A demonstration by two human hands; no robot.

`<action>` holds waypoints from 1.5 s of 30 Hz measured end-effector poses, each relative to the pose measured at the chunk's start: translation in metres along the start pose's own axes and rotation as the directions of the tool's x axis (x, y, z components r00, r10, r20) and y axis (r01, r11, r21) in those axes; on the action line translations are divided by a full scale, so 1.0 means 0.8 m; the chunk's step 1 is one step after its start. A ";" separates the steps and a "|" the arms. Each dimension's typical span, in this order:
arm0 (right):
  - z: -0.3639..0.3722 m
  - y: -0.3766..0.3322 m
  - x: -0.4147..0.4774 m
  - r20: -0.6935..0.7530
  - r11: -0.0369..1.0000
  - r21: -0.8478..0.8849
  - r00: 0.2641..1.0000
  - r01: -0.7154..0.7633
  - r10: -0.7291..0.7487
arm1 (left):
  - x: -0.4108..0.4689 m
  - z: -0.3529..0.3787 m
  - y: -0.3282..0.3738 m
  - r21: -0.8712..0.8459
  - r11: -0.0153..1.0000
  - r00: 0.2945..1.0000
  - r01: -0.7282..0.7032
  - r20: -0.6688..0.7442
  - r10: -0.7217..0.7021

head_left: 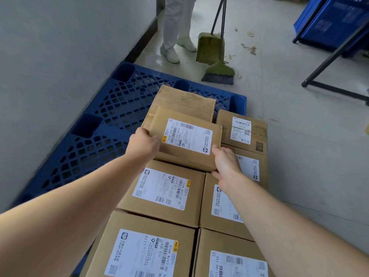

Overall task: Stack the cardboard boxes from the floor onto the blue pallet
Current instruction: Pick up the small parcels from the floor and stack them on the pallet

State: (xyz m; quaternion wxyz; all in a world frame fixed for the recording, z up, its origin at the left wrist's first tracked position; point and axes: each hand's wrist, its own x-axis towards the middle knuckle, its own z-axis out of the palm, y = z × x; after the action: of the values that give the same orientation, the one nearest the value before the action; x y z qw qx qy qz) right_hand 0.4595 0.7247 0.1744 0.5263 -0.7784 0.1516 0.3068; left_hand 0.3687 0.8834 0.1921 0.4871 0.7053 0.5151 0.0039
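Fingers [142, 131], L hand [142, 144] + R hand [226, 164], grip box [185, 136] over stack [165, 214].

Label codes
The held box [180, 157] is showing "0000"; the second box [162, 189], just nearer than it, is showing "A027"; the third box [142, 253], two rows nearer, is showing "K117".

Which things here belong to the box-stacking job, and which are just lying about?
Job: small brown cardboard box, gripped by left hand and right hand; blue plastic lattice pallet; stacked labelled cardboard boxes.
Lying about: olive-green broom; olive-green dustpan; blue plastic crates; floor litter.
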 end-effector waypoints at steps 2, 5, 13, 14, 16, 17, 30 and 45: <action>0.001 -0.002 -0.004 0.007 1.000 -0.004 1.000 0.003 -0.003 | -0.006 0.000 0.004 0.003 1.000 1.000 0.014 0.012 -0.014; 0.001 -0.006 -0.010 0.017 1.000 -0.004 1.000 0.005 -0.004 | -0.015 -0.001 0.007 0.003 1.000 1.000 0.013 0.015 -0.013; -0.009 -0.011 -0.047 0.040 0.999 -0.027 0.999 0.036 -0.035 | -0.061 -0.020 0.003 -0.018 1.000 1.000 0.006 -0.020 -0.007; -0.012 -0.012 -0.053 0.044 0.999 -0.028 0.998 0.042 -0.041 | -0.068 -0.022 0.002 -0.028 1.000 1.000 0.009 -0.028 -0.010; -0.018 -0.014 -0.065 0.058 0.998 -0.029 0.997 0.049 -0.047 | -0.083 -0.026 0.003 -0.056 0.998 0.999 0.015 -0.038 -0.018; -0.021 -0.015 -0.072 0.070 0.998 -0.031 0.996 0.051 -0.049 | -0.091 -0.029 0.003 -0.073 0.997 0.999 0.017 -0.041 -0.020; -0.001 -0.006 -0.185 0.216 0.961 -0.133 0.953 0.242 -0.211 | -0.186 -0.101 -0.043 -0.182 0.983 0.982 0.030 -0.179 -0.064; 0.136 0.048 -0.365 0.520 0.899 -0.215 0.824 0.382 -0.225 | -0.289 -0.258 -0.202 -0.436 0.889 0.878 0.140 -0.360 -0.315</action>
State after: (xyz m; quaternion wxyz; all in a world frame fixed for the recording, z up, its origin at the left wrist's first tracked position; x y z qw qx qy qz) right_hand 0.1794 0.7832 0.3047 0.4609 -0.7637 -0.1620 0.4221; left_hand 0.0390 0.8547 0.3038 0.4941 0.5069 0.6769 0.2019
